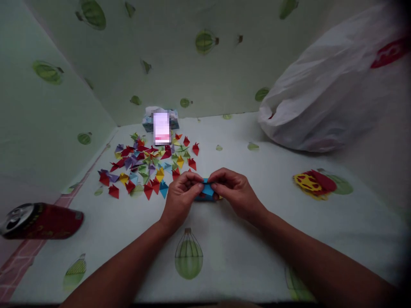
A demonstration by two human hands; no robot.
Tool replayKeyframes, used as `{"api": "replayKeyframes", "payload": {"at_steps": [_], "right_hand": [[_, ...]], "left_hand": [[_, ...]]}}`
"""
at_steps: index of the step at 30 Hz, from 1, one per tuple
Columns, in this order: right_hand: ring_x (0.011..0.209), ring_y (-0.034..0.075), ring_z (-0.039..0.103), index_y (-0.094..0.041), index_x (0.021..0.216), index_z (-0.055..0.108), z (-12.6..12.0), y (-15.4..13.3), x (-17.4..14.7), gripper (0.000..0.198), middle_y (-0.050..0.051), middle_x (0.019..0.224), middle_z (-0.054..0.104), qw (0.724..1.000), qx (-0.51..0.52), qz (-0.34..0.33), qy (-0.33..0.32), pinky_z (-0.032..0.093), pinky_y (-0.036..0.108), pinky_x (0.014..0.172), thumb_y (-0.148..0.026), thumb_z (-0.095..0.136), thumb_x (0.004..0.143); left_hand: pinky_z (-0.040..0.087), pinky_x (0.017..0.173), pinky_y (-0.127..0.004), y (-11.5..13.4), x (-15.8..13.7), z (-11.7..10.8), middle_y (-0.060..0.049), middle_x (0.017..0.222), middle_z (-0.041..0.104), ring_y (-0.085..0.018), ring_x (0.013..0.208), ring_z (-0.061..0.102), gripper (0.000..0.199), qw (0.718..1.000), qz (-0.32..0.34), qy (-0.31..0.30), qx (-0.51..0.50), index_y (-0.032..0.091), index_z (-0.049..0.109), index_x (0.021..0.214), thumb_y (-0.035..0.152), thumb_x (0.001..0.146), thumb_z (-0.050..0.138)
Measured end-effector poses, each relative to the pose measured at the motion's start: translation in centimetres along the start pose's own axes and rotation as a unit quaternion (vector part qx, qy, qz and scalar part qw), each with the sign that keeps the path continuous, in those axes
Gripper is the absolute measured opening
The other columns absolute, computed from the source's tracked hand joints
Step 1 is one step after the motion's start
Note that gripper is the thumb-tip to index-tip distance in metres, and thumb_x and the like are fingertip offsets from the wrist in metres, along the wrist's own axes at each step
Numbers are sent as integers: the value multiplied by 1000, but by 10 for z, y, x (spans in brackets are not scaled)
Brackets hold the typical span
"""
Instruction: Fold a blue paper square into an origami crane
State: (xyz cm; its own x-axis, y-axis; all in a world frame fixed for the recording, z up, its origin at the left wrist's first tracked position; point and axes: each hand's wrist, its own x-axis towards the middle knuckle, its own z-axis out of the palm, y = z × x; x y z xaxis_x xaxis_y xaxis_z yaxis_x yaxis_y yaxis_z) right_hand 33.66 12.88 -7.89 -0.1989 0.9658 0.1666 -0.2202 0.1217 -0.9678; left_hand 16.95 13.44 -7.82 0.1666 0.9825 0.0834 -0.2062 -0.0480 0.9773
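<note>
A small piece of folded blue paper [208, 189] is pinched between both hands near the middle of the table. My left hand [183, 194] grips its left side with thumb and forefinger. On its right side, my right hand [236, 190] holds it the same way, fingers curled. Beneath the hands lies more blue paper with a bit of yellow at its right; the fingers partly hide it. Just left of my left hand spreads a pile of small folded paper pieces [148, 191] in red, yellow, green, purple and blue, with pointed tips.
A lit phone [162, 127] leans against a tissue box [147, 124] behind the pile. A red drink can [48, 221] stands at left. At right are yellow and red cut-out pieces [308, 183] and a large white plastic bag [308, 94]. Walls with balloon prints enclose the table.
</note>
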Motion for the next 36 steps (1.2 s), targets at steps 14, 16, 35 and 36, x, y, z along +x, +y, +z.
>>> {"api": "replayKeyframes", "payload": {"at_steps": [14, 16, 35, 36], "right_hand": [[55, 7, 57, -18, 83, 71, -3, 3, -1, 7, -3, 69, 63, 999, 34, 8, -4, 45, 22, 54, -13, 67, 82], [55, 8, 57, -18, 82, 71, -3, 4, -1, 6, -3, 68, 63, 999, 40, 6, -5, 45, 22, 54, -13, 67, 82], [60, 11, 59, -18, 88, 66, 0, -3, -3, 4, -3, 71, 62, 1000, -10, -25, 2, 46, 26, 60, -18, 64, 85], [60, 11, 60, -18, 91, 65, 0, -2, -2, 5, -2, 72, 62, 1000, 1, -27, 6, 47, 26, 61, -19, 64, 86]], "left_hand": [[45, 65, -20, -7, -2, -6, 2, 75, 64, -9, 69, 57, 4, 1000, 5, -12, 9, 19, 69, 84, 18, 80, 70], [45, 65, -21, -6, -2, -6, 2, 75, 65, -9, 69, 58, 4, 1000, 6, -15, 16, 19, 69, 84, 18, 80, 69], [47, 63, -21, 7, -3, 1, 1, 76, 63, -10, 68, 57, 11, 995, 57, -6, 85, 18, 65, 84, 25, 80, 73], [47, 63, -21, 7, -3, 1, 1, 76, 63, -10, 68, 57, 11, 994, 63, 1, 93, 18, 65, 85, 25, 80, 72]]}}
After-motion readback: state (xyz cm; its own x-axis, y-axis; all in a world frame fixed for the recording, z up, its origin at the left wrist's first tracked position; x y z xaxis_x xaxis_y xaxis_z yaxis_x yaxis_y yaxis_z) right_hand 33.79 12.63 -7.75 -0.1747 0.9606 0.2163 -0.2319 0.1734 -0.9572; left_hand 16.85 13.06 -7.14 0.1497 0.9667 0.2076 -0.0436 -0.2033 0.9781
